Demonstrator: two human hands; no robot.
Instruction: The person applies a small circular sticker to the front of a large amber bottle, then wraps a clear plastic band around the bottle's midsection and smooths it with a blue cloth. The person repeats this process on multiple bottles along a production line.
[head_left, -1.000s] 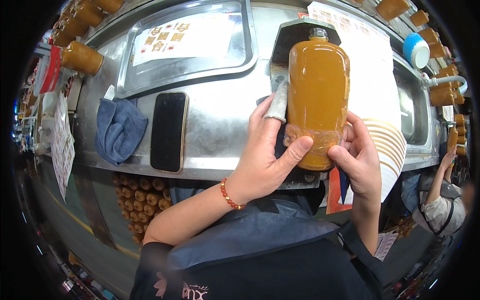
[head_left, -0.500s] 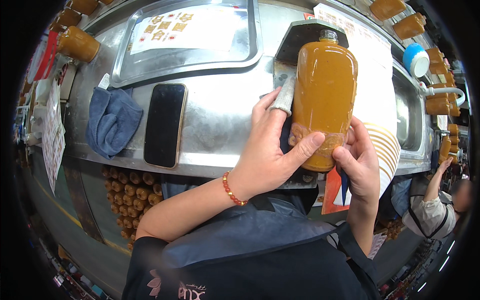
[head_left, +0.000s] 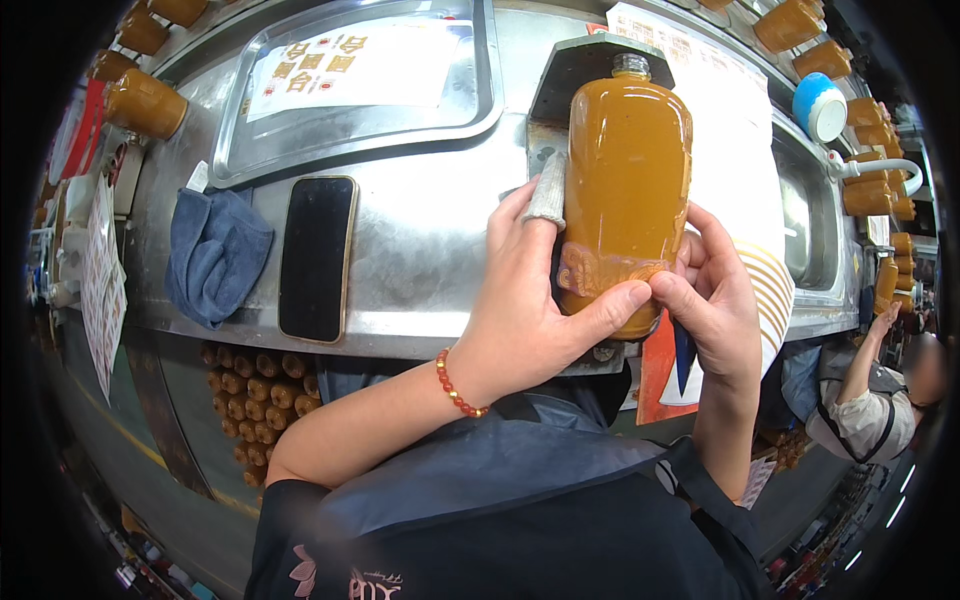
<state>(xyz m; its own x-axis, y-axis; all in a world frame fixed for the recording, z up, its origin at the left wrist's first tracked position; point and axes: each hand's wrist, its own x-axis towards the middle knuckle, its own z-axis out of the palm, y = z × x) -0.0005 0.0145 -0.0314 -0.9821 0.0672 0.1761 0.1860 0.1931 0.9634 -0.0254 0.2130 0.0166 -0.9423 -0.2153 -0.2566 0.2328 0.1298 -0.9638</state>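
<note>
An amber-brown glossy bottle (head_left: 628,180) with a clear threaded neck leans on a dark metal stand (head_left: 555,95). My left hand (head_left: 525,315) is closed round its lower left side, thumb across the front, a knitted cot (head_left: 547,195) on one finger. A thin patterned film (head_left: 580,268) wraps the bottle's lower part. At the lower right, my right hand (head_left: 718,320) presses its thumb on that film near my left thumb. A dark blue pointed tool (head_left: 685,358) sticks down from my curled right fingers; its upper part is hidden.
Left on the steel bench lie a phone (head_left: 318,258), a blue cloth (head_left: 215,250) and a metal tray (head_left: 370,140) with a printed sheet. White paper (head_left: 735,170) lies right of the bottle, before a sink (head_left: 808,215). Brown bottles (head_left: 145,103) stand around; another person (head_left: 865,395) works at far right.
The view has shifted slightly, so the scene sits a little further left. My right thumb has moved slightly up and in toward my left thumb on the film. Both hands stay on the bottle.
</note>
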